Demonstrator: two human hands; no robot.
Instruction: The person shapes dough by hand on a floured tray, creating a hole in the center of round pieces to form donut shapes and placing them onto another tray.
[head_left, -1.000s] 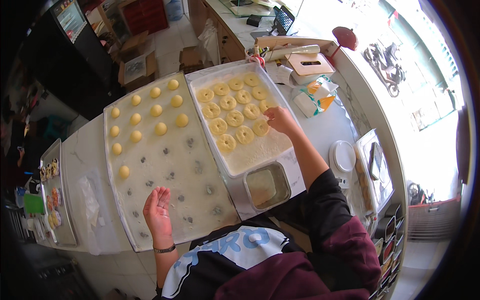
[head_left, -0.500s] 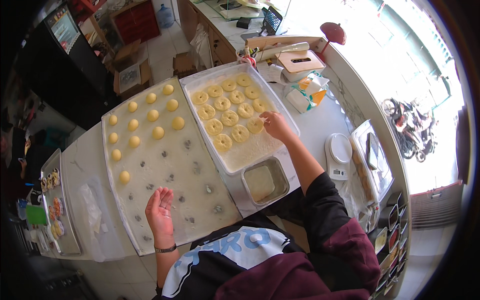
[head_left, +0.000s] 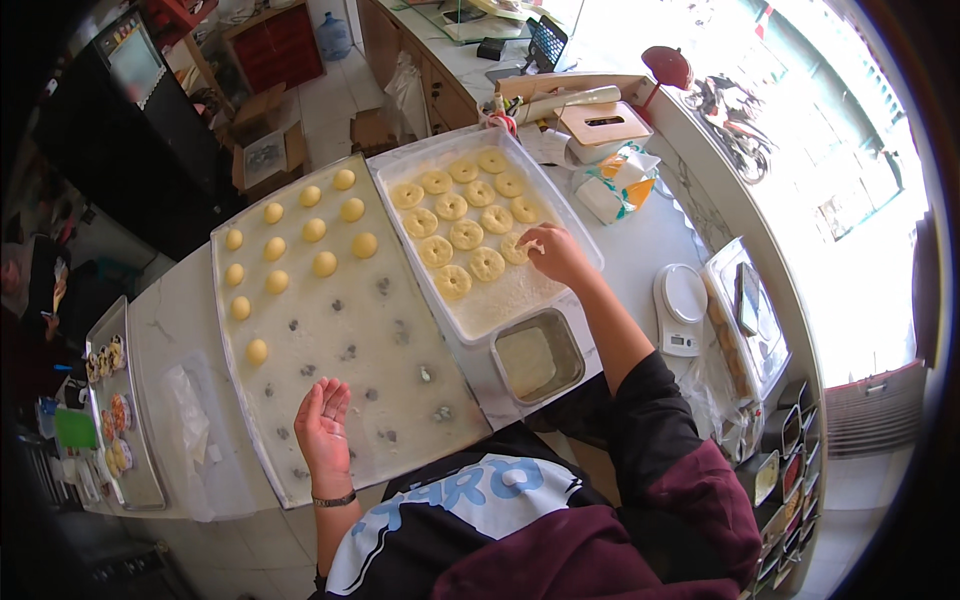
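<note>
My right hand (head_left: pixel 555 252) bends over a flat dough ring (head_left: pixel 513 249) at the right end of its row. The fingertips are curled at the ring's right edge and cover part of it. This ring lies with several like it, each with a small centre hole, in a white floured tub (head_left: pixel 495 312). My left hand (head_left: pixel 323 425) hovers palm up over the near part of a large floured tray (head_left: pixel 330 375); its fingers are stretched out and hold nothing. Several round dough balls (head_left: pixel 325 263) sit on that tray's far and left side.
A square metal pan (head_left: pixel 577 365) with flour stands below the tub. To the right are a white scale (head_left: pixel 680 310) and a clear lidded box (head_left: pixel 750 300). An opened packet (head_left: pixel 610 190) lies beyond the tub. At far left is a tray of decorated pastries (head_left: pixel 140 470).
The whole view has shifted slightly. My right fingers now cover more of the dough ring's right edge. My left hand stays outstretched over the tray.
</note>
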